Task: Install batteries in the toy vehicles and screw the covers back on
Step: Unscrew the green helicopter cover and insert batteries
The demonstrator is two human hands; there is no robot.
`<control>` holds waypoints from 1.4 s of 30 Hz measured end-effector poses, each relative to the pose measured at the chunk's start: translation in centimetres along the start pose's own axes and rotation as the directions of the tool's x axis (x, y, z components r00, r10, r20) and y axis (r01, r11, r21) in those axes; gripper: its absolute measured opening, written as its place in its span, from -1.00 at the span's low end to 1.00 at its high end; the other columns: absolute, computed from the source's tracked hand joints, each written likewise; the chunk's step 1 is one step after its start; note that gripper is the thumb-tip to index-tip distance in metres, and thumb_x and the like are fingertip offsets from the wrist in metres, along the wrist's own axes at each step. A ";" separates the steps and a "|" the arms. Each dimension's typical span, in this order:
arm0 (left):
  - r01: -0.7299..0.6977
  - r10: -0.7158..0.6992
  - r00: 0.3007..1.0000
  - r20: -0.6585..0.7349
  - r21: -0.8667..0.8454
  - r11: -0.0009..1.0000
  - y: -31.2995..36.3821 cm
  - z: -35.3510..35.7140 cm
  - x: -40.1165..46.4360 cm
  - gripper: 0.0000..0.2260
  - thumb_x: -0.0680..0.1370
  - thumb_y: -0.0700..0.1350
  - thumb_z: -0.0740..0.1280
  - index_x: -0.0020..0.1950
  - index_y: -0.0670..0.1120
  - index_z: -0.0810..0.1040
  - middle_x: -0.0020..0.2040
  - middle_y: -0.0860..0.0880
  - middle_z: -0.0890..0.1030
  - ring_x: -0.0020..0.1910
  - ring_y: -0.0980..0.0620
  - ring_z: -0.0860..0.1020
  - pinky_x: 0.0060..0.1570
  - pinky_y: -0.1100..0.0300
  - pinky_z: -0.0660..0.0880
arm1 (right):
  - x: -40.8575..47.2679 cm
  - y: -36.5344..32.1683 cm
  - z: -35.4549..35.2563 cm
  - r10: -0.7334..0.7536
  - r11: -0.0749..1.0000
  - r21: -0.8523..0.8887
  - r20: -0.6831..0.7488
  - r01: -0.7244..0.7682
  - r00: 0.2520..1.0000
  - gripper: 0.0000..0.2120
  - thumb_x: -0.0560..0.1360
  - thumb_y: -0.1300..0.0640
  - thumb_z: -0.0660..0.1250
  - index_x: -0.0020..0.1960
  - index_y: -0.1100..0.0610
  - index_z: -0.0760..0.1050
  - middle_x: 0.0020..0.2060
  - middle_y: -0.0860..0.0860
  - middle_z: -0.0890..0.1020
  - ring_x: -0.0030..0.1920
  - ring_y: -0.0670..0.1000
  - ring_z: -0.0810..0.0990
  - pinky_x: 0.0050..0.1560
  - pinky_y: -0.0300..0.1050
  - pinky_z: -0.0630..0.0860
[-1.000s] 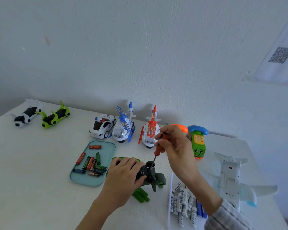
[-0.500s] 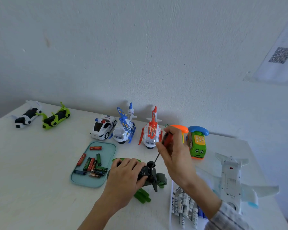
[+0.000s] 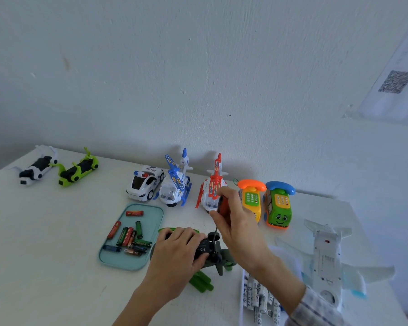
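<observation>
Green-and-black toy vehicle (image 3: 218,256) lying belly-up on the worktop (image 3: 45,231), pinned by the left hand (image 3: 178,251) curled over it; right hand (image 3: 236,222) gripping a red-handled screwdriver (image 3: 222,208), tip down on the underside. Probably mid-screwing of this cover, with the white plane (image 3: 327,250) upside down and likely waiting. Nine toys counted, two of them phones. Roughly ten loose batteries in the teal tray (image 3: 156,208); white ones by the right wrist too bunched to count.
</observation>
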State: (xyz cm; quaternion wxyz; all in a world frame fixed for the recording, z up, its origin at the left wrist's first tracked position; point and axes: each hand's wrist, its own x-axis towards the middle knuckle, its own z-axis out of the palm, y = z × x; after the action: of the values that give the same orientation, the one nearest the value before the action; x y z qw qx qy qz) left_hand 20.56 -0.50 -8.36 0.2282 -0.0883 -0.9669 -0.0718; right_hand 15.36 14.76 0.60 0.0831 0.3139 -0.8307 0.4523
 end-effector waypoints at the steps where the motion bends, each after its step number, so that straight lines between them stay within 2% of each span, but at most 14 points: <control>1: 0.002 -0.002 1.000 0.003 -0.001 1.000 0.0 0.0 0.0 -0.72 0.48 0.19 0.13 0.04 0.10 0.51 -0.13 0.16 0.57 -0.16 0.10 0.55 -0.09 0.10 0.49 | 0.0 0.1 0.1 0.013 1.000 0.003 -0.026 -0.013 1.000 -0.64 0.57 0.20 0.28 0.17 -0.13 0.18 -0.34 -0.14 0.38 -0.31 -0.12 0.42 -0.35 -0.33 0.32; 4: 0.008 -0.008 1.000 0.019 -0.006 1.000 0.0 0.0 -0.1 -0.71 0.48 0.20 0.14 0.05 0.11 0.52 -0.12 0.17 0.57 -0.14 0.10 0.55 -0.07 0.10 0.49 | -0.3 0.9 0.3 0.115 0.991 0.090 -0.176 -0.100 0.978 -0.65 0.53 0.29 0.32 0.14 -0.03 0.28 -0.38 -0.18 0.41 -0.38 -0.19 0.47 -0.38 -0.44 0.32; 7: 0.014 -0.014 1.000 0.027 -0.014 1.000 0.0 -0.1 -0.2 -0.70 0.48 0.19 0.13 0.06 0.11 0.54 -0.11 0.18 0.57 -0.14 0.12 0.55 -0.07 0.12 0.47 | -0.9 2.4 0.5 0.329 0.932 0.260 -0.322 -0.252 0.888 -0.61 0.51 0.29 0.34 0.04 -0.14 0.26 -0.34 0.05 0.49 -0.43 -0.08 0.44 -0.42 -0.27 0.41; 9: 0.014 -0.013 0.999 0.031 -0.016 1.000 0.1 -0.2 -0.2 -0.69 0.48 0.19 0.13 0.06 0.11 0.54 -0.11 0.18 0.57 -0.13 0.12 0.55 -0.08 0.12 0.47 | -1.5 3.6 0.6 0.525 0.813 0.462 -0.322 -0.353 0.788 -0.66 0.52 0.29 0.32 0.07 -0.06 0.26 -0.29 0.21 0.50 -0.46 0.01 0.44 -0.47 -0.18 0.43; 11: 0.013 -0.012 0.999 0.033 -0.017 1.000 0.1 -0.2 -0.1 -0.69 0.48 0.18 0.13 0.06 0.10 0.54 -0.11 0.18 0.57 -0.13 0.12 0.55 -0.07 0.12 0.46 | -2.2 4.6 0.5 0.647 0.694 0.601 -0.282 -0.395 0.708 -0.71 0.54 0.33 0.29 0.11 0.08 0.24 -0.30 0.25 0.50 -0.52 0.00 0.41 -0.54 -0.18 0.38; 16: 0.013 -0.012 0.999 0.047 -0.031 0.999 0.1 -0.4 -0.1 -0.69 0.50 0.18 0.12 0.08 0.10 0.54 -0.09 0.20 0.58 -0.12 0.13 0.56 -0.06 0.12 0.46 | -3.3 5.4 0.8 0.731 0.588 0.700 -0.245 -0.405 0.637 -0.71 0.54 0.34 0.27 0.14 0.11 0.24 -0.31 0.29 0.52 -0.55 0.05 0.42 -0.56 -0.13 0.36; 21: 0.011 -0.008 0.998 0.055 -0.065 0.998 -0.4 -0.5 -0.1 -0.67 0.51 0.19 0.11 0.11 0.11 0.57 -0.05 0.23 0.61 -0.09 0.18 0.57 -0.01 0.19 0.26 | -3.4 5.0 0.8 0.698 0.628 0.684 -0.283 -0.371 0.658 -0.69 0.54 0.34 0.27 0.16 0.09 0.24 -0.32 0.25 0.52 -0.52 0.05 0.43 -0.53 -0.11 0.36; 24: 0.009 -0.004 0.998 0.055 -0.088 0.996 -0.3 -0.7 -0.1 -0.67 0.51 0.20 0.12 0.10 0.13 0.58 -0.05 0.25 0.61 -0.08 0.20 0.56 0.00 0.20 0.25 | -3.6 4.5 0.6 0.642 0.692 0.631 -0.319 -0.350 0.697 -0.70 0.54 0.33 0.28 0.13 0.07 0.25 -0.29 0.23 0.52 -0.48 0.04 0.43 -0.50 -0.14 0.38; 27: 0.012 -0.007 0.999 0.054 -0.097 0.995 -0.1 -0.8 -0.1 -0.68 0.49 0.21 0.12 0.09 0.16 0.56 -0.06 0.26 0.61 -0.09 0.22 0.55 0.02 0.23 0.28 | -3.3 3.6 0.5 0.455 0.849 0.458 -0.382 -0.263 0.804 -0.62 0.52 0.28 0.32 0.10 -0.11 0.27 -0.24 0.16 0.51 -0.39 0.08 0.47 -0.38 -0.09 0.47; 29: 0.012 -0.007 0.999 0.053 -0.096 0.995 0.0 -0.7 -0.1 -0.67 0.48 0.21 0.11 0.08 0.17 0.57 -0.07 0.27 0.61 -0.09 0.22 0.56 0.02 0.20 0.34 | -2.8 2.5 0.2 0.282 0.935 0.309 -0.340 -0.176 0.897 -0.56 0.51 0.23 0.34 0.10 -0.25 0.25 -0.24 0.06 0.50 -0.32 0.09 0.47 -0.29 -0.03 0.49; 31: 0.019 -0.012 0.997 0.070 -0.098 0.995 0.1 -0.8 0.0 -0.66 0.47 0.22 0.10 0.06 0.17 0.59 -0.08 0.27 0.62 -0.11 0.21 0.57 -0.05 0.16 0.46 | -2.2 1.6 -0.2 0.143 0.976 0.201 -0.277 -0.089 0.950 -0.53 0.50 0.26 0.36 0.09 -0.28 0.27 -0.30 -0.02 0.47 -0.34 -0.01 0.43 -0.30 -0.20 0.45; 34: 0.036 -0.026 0.995 0.093 -0.101 0.994 0.1 -1.0 0.2 -0.63 0.46 0.23 0.08 0.03 0.18 0.63 -0.09 0.28 0.63 -0.11 0.21 0.59 -0.12 0.14 0.51 | -1.5 0.8 -0.5 0.035 0.993 0.117 -0.204 -0.011 0.978 -0.56 0.51 0.27 0.36 0.16 -0.18 0.29 -0.35 -0.05 0.44 -0.37 -0.06 0.38 -0.36 -0.41 0.31; 37: 0.051 -0.038 0.993 0.113 -0.111 0.993 0.1 -1.2 0.4 -0.62 0.46 0.23 0.07 0.03 0.19 0.64 -0.09 0.28 0.63 -0.10 0.22 0.59 -0.11 0.15 0.51 | -1.5 0.9 -0.2 0.002 0.994 0.104 -0.152 0.014 0.988 -0.61 0.53 0.23 0.32 0.19 -0.13 0.27 -0.36 -0.16 0.40 -0.38 -0.11 0.36 -0.37 -0.40 0.28; 42: 0.066 -0.048 0.990 0.136 -0.129 0.989 0.1 -1.2 0.3 -0.62 0.47 0.23 0.08 0.05 0.18 0.63 -0.07 0.28 0.64 -0.08 0.21 0.59 -0.08 0.13 0.51 | -1.7 0.9 -0.1 -0.022 0.997 0.075 -0.141 0.033 0.990 -0.62 0.54 0.22 0.32 0.20 -0.11 0.26 -0.37 -0.10 0.38 -0.39 -0.10 0.34 -0.39 -0.34 0.29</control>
State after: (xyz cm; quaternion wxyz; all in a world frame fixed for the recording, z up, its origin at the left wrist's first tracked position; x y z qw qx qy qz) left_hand 20.81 -0.61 -7.15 0.1552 -0.0803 -0.9751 -0.1367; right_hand 16.16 15.96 -0.62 0.1354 0.2957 -0.8004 0.5036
